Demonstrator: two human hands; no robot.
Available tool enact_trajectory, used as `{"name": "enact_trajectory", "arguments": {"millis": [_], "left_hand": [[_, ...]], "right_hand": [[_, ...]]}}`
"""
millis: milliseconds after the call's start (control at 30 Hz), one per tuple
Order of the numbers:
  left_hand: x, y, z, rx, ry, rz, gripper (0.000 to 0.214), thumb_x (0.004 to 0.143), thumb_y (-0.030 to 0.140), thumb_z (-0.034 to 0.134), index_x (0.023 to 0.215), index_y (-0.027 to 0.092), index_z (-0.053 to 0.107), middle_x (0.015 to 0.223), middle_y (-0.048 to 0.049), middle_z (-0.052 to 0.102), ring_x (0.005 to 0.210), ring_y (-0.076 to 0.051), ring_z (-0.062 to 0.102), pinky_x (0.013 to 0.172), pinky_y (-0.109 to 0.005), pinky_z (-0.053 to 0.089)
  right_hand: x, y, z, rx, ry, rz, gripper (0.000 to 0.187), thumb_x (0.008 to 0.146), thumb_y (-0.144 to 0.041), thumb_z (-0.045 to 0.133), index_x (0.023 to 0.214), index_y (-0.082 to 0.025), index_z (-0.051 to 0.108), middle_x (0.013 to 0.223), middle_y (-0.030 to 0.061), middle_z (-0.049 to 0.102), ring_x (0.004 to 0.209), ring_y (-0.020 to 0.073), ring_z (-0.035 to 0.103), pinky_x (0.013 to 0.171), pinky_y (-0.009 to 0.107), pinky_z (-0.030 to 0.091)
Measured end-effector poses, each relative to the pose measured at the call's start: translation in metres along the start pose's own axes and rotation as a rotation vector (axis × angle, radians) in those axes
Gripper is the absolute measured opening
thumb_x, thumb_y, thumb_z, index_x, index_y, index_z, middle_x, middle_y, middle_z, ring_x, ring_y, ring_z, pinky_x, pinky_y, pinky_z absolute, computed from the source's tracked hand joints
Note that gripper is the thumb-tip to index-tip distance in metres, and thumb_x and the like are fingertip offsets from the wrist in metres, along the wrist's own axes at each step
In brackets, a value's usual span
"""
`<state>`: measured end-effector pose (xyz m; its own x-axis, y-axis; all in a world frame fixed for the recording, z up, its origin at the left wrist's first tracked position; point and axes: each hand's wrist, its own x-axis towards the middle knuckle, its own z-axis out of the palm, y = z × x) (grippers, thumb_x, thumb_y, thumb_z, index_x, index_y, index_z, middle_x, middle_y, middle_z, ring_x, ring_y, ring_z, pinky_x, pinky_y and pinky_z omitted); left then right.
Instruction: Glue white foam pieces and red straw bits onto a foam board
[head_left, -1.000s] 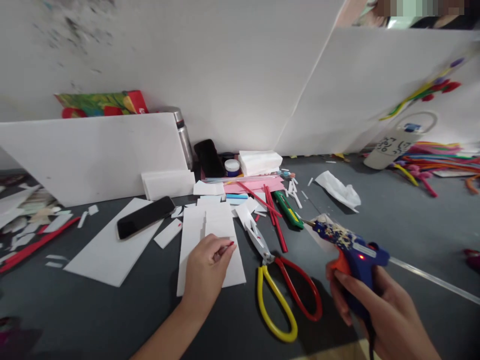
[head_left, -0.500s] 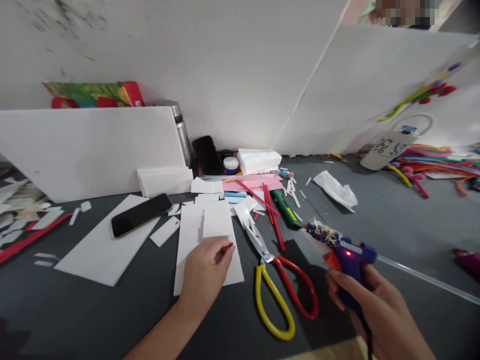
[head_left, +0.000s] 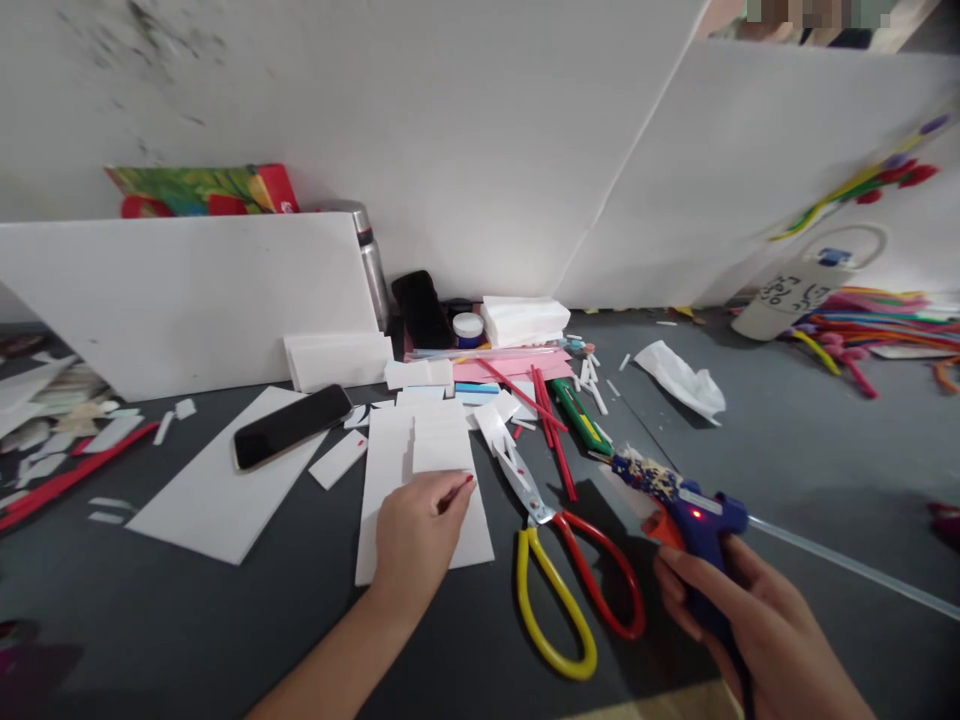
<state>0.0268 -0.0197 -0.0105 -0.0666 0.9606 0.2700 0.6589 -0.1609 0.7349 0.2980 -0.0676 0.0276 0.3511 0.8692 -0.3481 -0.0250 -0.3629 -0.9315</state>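
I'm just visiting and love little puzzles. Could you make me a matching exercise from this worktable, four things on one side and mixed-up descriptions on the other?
Things:
1. Scissors
2. Glue gun
3. Bottle with a carry loop
4. Front phone

Descriptions:
A. Held in the person's right hand
B. Lying with its black screen facing up
C. One yellow handle, one red handle
D. Pale, with dark writing on its side

Right pairs: 1-C, 2-A, 3-D, 4-B
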Motion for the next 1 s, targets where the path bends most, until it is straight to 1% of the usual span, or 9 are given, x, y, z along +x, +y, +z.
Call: {"name": "enact_trajectory", "arguments": {"millis": [100, 167, 367, 567, 700, 800, 867, 1000], "left_hand": [[0.002, 0.001, 0.000, 0.019, 0.000, -0.020, 0.020, 0.090, 0.031, 0.060, 0.084, 0.025, 0.078, 0.083, -0.0034, 0.078, 0.071, -0.021, 0.070, 0.064, -0.030, 0.052], [0.003, 0.001, 0.000, 0.026, -0.004, -0.031, 0.020, 0.090, 0.032, 0.061, 0.083, 0.025, 0.078, 0.081, -0.0032, 0.078, 0.069, -0.021, 0.070, 0.062, -0.030, 0.051], [0.003, 0.001, -0.001, 0.031, -0.014, -0.054, 0.020, 0.090, 0.031, 0.061, 0.081, 0.024, 0.077, 0.079, -0.0027, 0.078, 0.069, -0.021, 0.069, 0.062, -0.029, 0.050], [0.003, 0.000, -0.001, 0.019, -0.015, -0.051, 0.019, 0.089, 0.031, 0.062, 0.081, 0.024, 0.077, 0.079, -0.0031, 0.077, 0.070, -0.021, 0.069, 0.063, -0.029, 0.050], [0.003, -0.001, 0.000, 0.003, -0.015, -0.046, 0.020, 0.090, 0.031, 0.061, 0.082, 0.024, 0.077, 0.079, -0.0035, 0.077, 0.069, -0.020, 0.069, 0.063, -0.029, 0.050], [0.001, -0.002, 0.001, -0.023, -0.013, -0.031, 0.019, 0.091, 0.031, 0.060, 0.084, 0.023, 0.076, 0.080, -0.0034, 0.076, 0.071, -0.020, 0.068, 0.063, -0.028, 0.049], [0.000, -0.003, 0.000, -0.047, -0.011, -0.010, 0.017, 0.090, 0.030, 0.061, 0.087, 0.022, 0.075, 0.082, -0.0035, 0.075, 0.073, -0.019, 0.067, 0.065, -0.027, 0.049], [-0.002, -0.003, -0.004, -0.152, -0.017, 0.047, 0.016, 0.091, 0.029, 0.060, 0.090, 0.019, 0.072, 0.078, -0.0022, 0.066, 0.063, -0.013, 0.058, 0.061, -0.025, 0.046]], "right_hand": [[0.002, 0.004, -0.001, -0.003, -0.050, 0.016, 0.036, 0.069, -0.042, 0.080, 0.085, -0.020, 0.056, 0.058, -0.0029, 0.058, 0.045, 0.0121, 0.049, 0.038, 0.020, 0.036], [0.002, 0.006, -0.001, 0.015, -0.061, 0.027, 0.036, 0.070, -0.040, 0.081, 0.087, -0.020, 0.056, 0.059, -0.0028, 0.059, 0.046, 0.0120, 0.050, 0.039, 0.020, 0.037], [0.001, 0.004, -0.001, 0.028, -0.065, 0.025, 0.033, 0.071, -0.040, 0.081, 0.082, -0.020, 0.056, 0.058, -0.0032, 0.059, 0.047, 0.0107, 0.050, 0.040, 0.018, 0.038], [-0.001, -0.001, 0.002, 0.045, -0.058, 0.035, 0.034, 0.069, -0.038, 0.083, 0.085, -0.021, 0.058, 0.058, -0.0034, 0.060, 0.047, 0.0105, 0.050, 0.040, 0.018, 0.039], [-0.001, -0.003, 0.007, 0.069, -0.065, 0.035, 0.034, 0.067, -0.038, 0.084, 0.080, -0.020, 0.058, 0.056, -0.0034, 0.059, 0.045, 0.0095, 0.049, 0.040, 0.017, 0.038], [-0.003, -0.005, 0.010, 0.114, -0.049, 0.037, 0.037, 0.065, -0.041, 0.084, 0.081, -0.019, 0.059, 0.056, -0.0025, 0.060, 0.045, 0.0104, 0.050, 0.040, 0.018, 0.041], [-0.004, -0.007, 0.012, 0.138, -0.044, 0.029, 0.037, 0.068, -0.044, 0.082, 0.084, -0.019, 0.060, 0.056, -0.0018, 0.061, 0.045, 0.0109, 0.051, 0.040, 0.018, 0.041], [-0.009, -0.010, 0.014, 0.128, -0.115, 0.023, 0.034, 0.075, -0.043, 0.078, 0.088, -0.017, 0.062, 0.052, -0.0028, 0.058, 0.042, 0.0089, 0.048, 0.039, 0.016, 0.037]]}}
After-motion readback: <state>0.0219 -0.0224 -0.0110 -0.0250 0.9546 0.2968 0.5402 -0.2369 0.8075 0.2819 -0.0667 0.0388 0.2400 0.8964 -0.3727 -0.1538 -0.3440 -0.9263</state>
